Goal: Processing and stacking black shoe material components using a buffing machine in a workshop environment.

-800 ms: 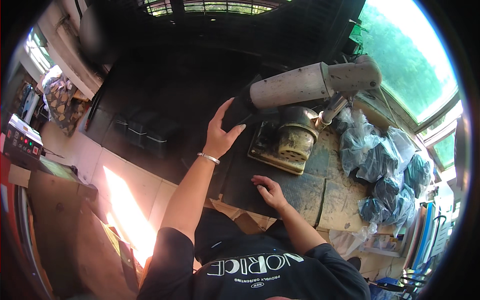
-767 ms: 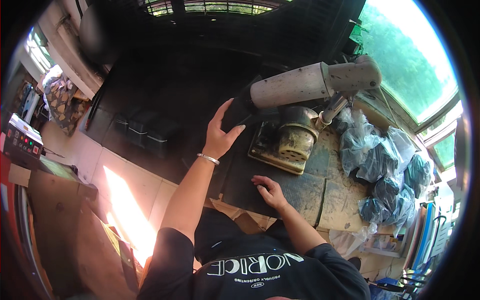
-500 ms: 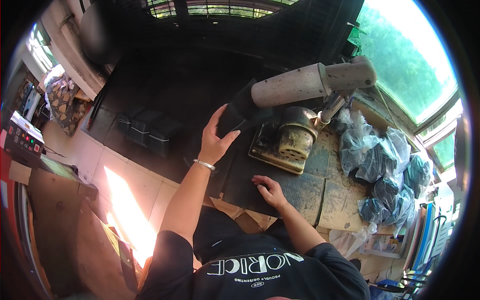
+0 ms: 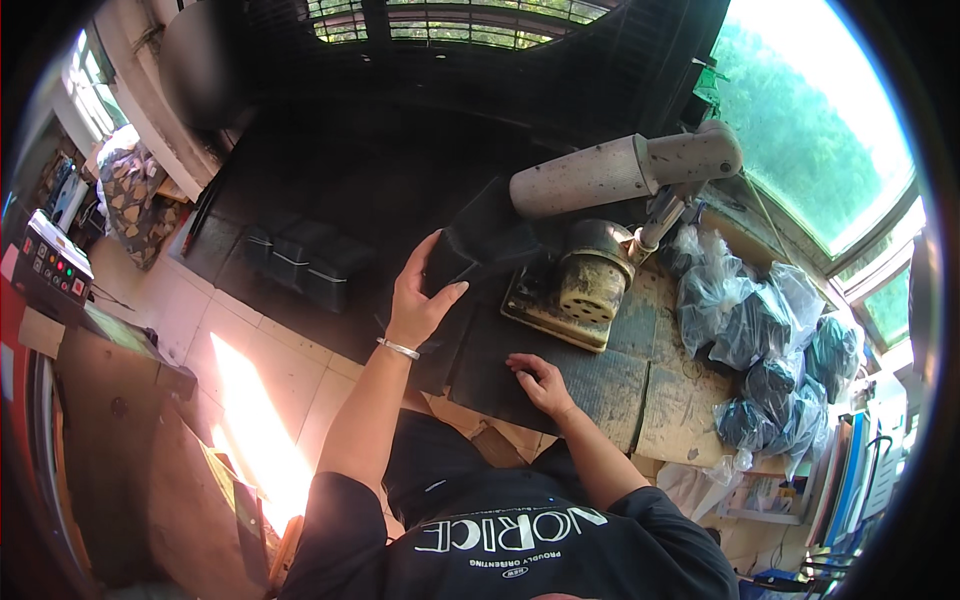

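Left hand, at nine o'clock of the dusty yellowed metal press machine, has its fingers clamped on a flat black rubbery sheet raised off the bench. Right hand lies at six o'clock, fingers spread flat on a dark mat. Clear plastic bags at three o'clock hold dark pieces.

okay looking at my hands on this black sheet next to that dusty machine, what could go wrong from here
1. The left hand grips the raised edge of the black sheet right beside the machine; the sheet or fingers could catch on it.
2. The right hand lies flat on the dark mat close to the machine's base plate, so it might get pinched if something shifts.
3. The plastic bags crowd the bench's right side and could get knocked or snagged.
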Demonstrator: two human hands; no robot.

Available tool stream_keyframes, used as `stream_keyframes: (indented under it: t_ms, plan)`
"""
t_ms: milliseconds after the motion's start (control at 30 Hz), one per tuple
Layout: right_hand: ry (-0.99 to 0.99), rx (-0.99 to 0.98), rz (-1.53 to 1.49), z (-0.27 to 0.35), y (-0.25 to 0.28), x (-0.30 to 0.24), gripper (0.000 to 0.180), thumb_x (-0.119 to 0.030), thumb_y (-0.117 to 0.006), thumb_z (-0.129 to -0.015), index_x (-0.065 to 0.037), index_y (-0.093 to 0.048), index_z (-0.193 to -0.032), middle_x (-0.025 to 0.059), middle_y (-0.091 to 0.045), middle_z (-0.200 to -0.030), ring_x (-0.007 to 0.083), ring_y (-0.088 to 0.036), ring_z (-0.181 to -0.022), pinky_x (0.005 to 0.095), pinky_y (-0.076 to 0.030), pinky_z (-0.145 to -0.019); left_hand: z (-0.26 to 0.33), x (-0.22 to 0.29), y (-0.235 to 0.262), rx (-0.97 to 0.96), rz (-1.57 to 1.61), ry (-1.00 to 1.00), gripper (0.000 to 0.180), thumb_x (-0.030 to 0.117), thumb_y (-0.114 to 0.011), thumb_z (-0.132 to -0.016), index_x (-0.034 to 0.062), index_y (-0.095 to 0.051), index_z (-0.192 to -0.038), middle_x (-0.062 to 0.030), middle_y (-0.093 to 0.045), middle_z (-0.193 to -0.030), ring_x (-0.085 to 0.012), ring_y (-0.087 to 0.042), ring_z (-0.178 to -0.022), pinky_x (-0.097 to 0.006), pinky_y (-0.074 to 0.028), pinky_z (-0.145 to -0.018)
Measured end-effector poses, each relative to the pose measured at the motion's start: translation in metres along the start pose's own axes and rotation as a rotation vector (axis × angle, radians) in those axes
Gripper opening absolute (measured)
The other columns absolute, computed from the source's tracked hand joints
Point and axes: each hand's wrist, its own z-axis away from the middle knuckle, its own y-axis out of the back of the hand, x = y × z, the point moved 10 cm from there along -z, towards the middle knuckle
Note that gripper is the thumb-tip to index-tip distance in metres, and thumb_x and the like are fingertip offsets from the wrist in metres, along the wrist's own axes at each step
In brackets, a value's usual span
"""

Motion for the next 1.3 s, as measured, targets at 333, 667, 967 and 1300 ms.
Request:
stream_keyframes:
  t_ms: [333, 667, 967, 1300]
  plan:
    - [0.033, 0.005, 0.008, 0.001, 0.000, -0.003, 0.033, -0.005, -0.056, -0.087, -0.002, -0.063, -0.119, 0.0104, -0.069, -0.106, 0.0207, -0.066, -0.098, 0.0324, -0.051, -0.089, -0.032, -0.016, -0.014, 0.038, -0.121, -0.028, 0.070, 0.001, -0.074, -0.078, -0.0024, -0.044, -0.141, -0.0120, -0.056, -0.132, -0.0175, -0.055, -0.120, -0.030, -0.042, -0.104]
    - [0.066, -0.003, 0.048, 0.003, 0.000, -0.008, 0.032, -0.003, -0.056, -0.085, -0.002, -0.063, -0.117, 0.0114, -0.069, -0.104, 0.0221, -0.067, -0.095, 0.0321, -0.052, -0.087, -0.068, -0.035, -0.037, 0.018, -0.146, 0.007, 0.070, 0.000, -0.074, -0.077, 0.0015, -0.045, -0.141, -0.0105, -0.058, -0.130, -0.0179, -0.056, -0.120, -0.030, -0.043, -0.104]
    - [0.105, 0.000, 0.061, 0.001, 0.002, -0.011, 0.030, -0.002, -0.056, -0.085, -0.003, -0.064, -0.115, 0.0112, -0.069, -0.102, 0.0233, -0.067, -0.094, 0.0327, -0.052, -0.086, -0.055, -0.021, -0.024, 0.049, -0.071, -0.056, 0.069, -0.003, -0.073, -0.077, 0.0032, -0.047, -0.140, -0.0093, -0.061, -0.128, -0.0161, -0.058, -0.116, -0.029, -0.045, -0.101]
    - [0.083, 0.010, 0.045, 0.003, 0.000, -0.009, 0.031, -0.003, -0.056, -0.085, -0.003, -0.064, -0.115, 0.0110, -0.069, -0.103, 0.0225, -0.067, -0.095, 0.0322, -0.053, -0.086, -0.031, 0.002, -0.003, 0.090, -0.075, -0.065, 0.070, 0.000, -0.074, -0.077, 0.0002, -0.045, -0.141, -0.0108, -0.059, -0.130, -0.0165, -0.057, -0.117, -0.029, -0.044, -0.101]
